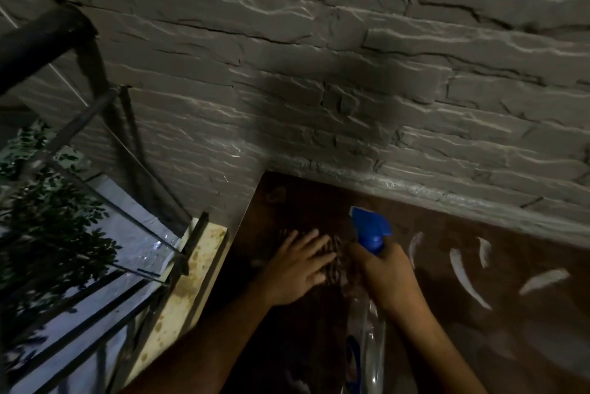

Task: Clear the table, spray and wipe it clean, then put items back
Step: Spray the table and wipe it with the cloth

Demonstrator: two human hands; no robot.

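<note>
We face a dark brown wooden table (415, 234) against a grey stone wall (319, 74). Our left hand (297, 269) presses flat-fingered on a dark cloth (335, 253) at six o'clock. Just right, our right hand (388, 272) grips a clear spray bottle with a blue trigger head (370, 227).

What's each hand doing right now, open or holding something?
Left hand: open, fingers spread flat, pressing a dark cloth on the table.
Right hand: gripping the blue-headed spray bottle.
</note>
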